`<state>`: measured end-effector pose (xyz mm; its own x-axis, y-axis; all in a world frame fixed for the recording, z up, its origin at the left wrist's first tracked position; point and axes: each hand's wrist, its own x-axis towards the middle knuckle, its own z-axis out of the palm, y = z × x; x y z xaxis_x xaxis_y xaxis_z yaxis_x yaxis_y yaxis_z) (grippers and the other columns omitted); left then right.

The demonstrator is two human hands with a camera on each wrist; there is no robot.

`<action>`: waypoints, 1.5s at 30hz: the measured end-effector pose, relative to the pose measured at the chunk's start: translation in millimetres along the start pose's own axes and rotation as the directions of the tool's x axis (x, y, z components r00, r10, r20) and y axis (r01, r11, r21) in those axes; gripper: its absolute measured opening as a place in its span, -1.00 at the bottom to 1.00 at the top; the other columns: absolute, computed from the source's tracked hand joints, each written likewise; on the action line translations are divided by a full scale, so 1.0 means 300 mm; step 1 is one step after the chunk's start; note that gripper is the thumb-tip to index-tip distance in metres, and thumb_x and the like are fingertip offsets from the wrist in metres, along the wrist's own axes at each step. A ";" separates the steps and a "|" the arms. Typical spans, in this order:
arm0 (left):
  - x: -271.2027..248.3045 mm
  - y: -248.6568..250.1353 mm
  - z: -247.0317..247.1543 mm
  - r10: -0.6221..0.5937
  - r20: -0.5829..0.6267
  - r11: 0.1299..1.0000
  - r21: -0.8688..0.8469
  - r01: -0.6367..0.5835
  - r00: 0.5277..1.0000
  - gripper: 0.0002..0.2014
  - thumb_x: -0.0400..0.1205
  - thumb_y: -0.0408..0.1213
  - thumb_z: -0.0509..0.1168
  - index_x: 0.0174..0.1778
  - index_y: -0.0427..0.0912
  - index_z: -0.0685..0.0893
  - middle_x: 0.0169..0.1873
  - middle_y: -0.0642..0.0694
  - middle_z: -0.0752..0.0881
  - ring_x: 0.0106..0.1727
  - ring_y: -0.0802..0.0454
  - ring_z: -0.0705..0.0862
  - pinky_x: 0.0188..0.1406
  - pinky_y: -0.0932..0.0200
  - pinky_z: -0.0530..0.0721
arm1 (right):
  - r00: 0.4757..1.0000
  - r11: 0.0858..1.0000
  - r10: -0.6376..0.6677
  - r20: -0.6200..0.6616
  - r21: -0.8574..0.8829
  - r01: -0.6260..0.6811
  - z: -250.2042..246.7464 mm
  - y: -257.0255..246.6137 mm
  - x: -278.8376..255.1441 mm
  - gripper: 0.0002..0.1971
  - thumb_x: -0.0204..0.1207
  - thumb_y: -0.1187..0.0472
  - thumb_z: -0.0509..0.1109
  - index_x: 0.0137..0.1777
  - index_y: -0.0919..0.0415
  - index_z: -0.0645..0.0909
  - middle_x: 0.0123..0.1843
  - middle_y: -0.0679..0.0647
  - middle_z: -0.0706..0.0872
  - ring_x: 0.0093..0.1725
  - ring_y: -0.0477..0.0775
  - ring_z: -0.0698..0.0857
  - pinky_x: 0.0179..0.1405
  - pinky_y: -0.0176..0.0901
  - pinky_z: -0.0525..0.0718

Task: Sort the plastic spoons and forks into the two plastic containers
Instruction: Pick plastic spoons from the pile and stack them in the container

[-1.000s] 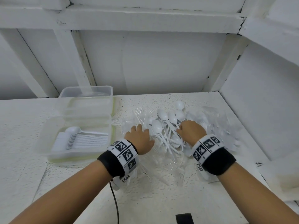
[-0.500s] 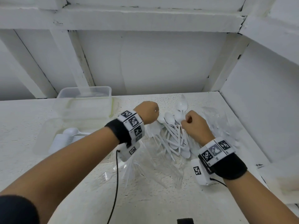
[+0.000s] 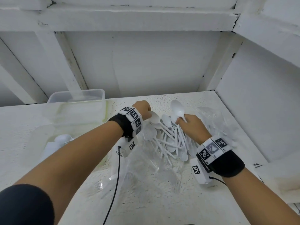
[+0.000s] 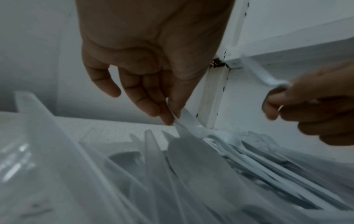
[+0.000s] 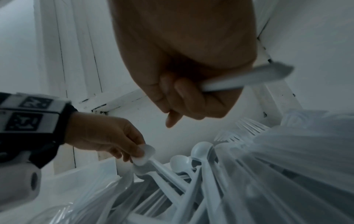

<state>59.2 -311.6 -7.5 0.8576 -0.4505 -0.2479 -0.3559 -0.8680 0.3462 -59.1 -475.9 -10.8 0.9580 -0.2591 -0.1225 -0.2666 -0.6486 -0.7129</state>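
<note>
Both hands are picking from the spoon pile (image 3: 168, 140) mid-surface: the left hand (image 3: 142, 109) is pinching one spoon's bowl, the right hand (image 3: 192, 125) is gripping another's handle. The near container (image 3: 48, 143) is holding some cutlery already, but plenty seems left.

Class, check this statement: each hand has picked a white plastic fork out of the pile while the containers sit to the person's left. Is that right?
Not quite. The left hand and the right hand each hold a white spoon, not a fork, as the head view shows. The containers do sit on the left.
</note>
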 end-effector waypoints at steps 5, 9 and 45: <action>-0.075 -0.038 -0.077 0.016 -0.217 0.991 -0.127 -0.044 0.976 -0.81 0.61 -0.31 0.18 -0.01 -0.27 0.68 -0.12 -0.15 0.69 -0.18 -0.02 0.55 -0.31 0.20 0.46 | 0.999 0.984 -0.004 0.050 -0.179 0.013 0.047 -0.022 0.058 -0.65 0.64 0.13 0.20 -0.40 0.20 0.42 -0.40 0.06 0.50 -0.40 0.01 0.48 -0.44 -0.19 0.35; -0.140 -0.092 -0.133 -0.158 -0.377 0.851 -0.521 -0.068 0.913 -0.93 0.56 -0.33 0.22 -0.08 -0.23 0.53 -0.27 -0.06 0.60 -0.26 0.04 0.52 -0.34 0.22 0.46 | 0.996 0.958 0.006 0.090 -0.288 0.020 0.078 -0.044 0.090 -0.70 0.58 0.17 0.22 -0.38 0.26 0.48 -0.41 0.10 0.53 -0.33 0.10 0.56 -0.40 -0.20 0.44; -0.076 -0.010 0.086 -0.104 0.044 0.991 -0.085 0.107 0.994 -0.79 0.59 -0.28 0.27 -0.35 -0.19 0.44 -0.41 -0.02 0.46 -0.30 0.01 0.50 -0.51 0.30 0.32 | 0.994 0.886 0.112 0.016 0.450 -0.108 0.067 -0.054 0.053 -0.85 0.67 0.25 0.05 -0.01 0.18 0.46 -0.39 0.03 0.41 -0.53 -0.09 0.31 -0.70 -0.36 0.28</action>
<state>31.2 -304.2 -26.3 0.8727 -0.3669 -0.3221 -0.2293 -0.8904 0.3931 -37.3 -455.3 -15.0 0.9236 -0.3188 -0.2129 -0.2919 -0.2248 -0.9297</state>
